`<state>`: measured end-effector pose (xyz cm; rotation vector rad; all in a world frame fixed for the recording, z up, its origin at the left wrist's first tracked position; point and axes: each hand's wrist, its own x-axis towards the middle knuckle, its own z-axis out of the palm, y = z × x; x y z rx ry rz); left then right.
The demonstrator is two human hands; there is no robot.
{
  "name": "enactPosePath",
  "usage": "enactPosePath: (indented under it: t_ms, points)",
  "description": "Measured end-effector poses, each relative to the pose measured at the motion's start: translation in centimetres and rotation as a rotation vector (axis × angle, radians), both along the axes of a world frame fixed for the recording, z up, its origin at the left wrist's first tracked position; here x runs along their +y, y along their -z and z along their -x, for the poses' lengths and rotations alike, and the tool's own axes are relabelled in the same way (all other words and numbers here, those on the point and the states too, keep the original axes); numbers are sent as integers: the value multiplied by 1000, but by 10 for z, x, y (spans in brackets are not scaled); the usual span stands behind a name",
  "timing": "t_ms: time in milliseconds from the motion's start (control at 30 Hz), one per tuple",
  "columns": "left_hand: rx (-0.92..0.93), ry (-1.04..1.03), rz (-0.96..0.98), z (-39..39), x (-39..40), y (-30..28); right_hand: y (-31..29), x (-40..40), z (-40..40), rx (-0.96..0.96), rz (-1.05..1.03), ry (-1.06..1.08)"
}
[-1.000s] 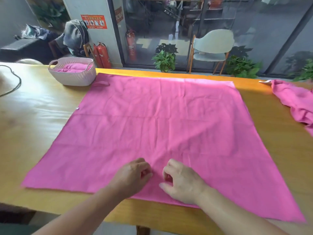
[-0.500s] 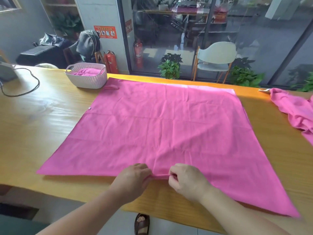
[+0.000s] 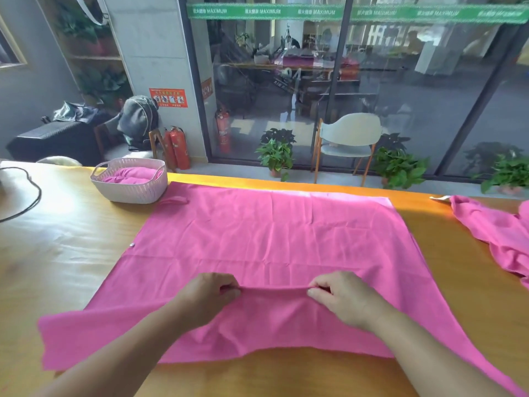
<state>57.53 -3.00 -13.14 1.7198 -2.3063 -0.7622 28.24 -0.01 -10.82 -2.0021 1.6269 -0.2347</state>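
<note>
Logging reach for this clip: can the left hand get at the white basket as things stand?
Probably, but not freely: the left hand pinches a fold of the pink cloth; otherwise only cloth and bare table lie before the basket.

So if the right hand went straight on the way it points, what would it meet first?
The right hand points up-left over the flat pink cloth it pinches; nothing stands there until, probably, the basket near the far edge.

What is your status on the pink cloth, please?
Left grip and right grip pinch a raised fold. Pink cloth spread on table. Basket beside far-left corner.
</note>
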Motion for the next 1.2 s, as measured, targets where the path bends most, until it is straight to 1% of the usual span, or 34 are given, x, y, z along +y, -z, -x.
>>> enactPosePath:
  t_ms: [133,300,433,567,700,800,867,933,1000,1067,1200]
  points:
    - [10,28,33,1,-70,-17,-11,-66,10,-29,-72,41]
    - [4,58,113,15,-176,-35,-18,-158,23,-90,-21,138]
    - [-46,54,147,28,-254,-38,-20,-231,32,-91,-20,198]
    - [-68,38,134,42,-328,-26,-14,-306,38,-27,-45,253]
    - [-171,33,87,52,-386,12,14,-367,40,32,-84,304]
    - [-235,62,59,56,-409,47,46,-392,38,121,-89,295]
    - [-206,85,98,56,-416,64,66,-399,36,203,-99,273]
    - [-169,109,160,55,-421,74,74,-400,36,241,-110,284]
    - [-161,128,174,54,-427,78,76,-401,37,289,-116,257]
    - [-191,125,151,56,-431,74,74,-402,36,348,-127,224]
    - [-287,119,203,65,-444,62,76,-406,37,355,-107,235]
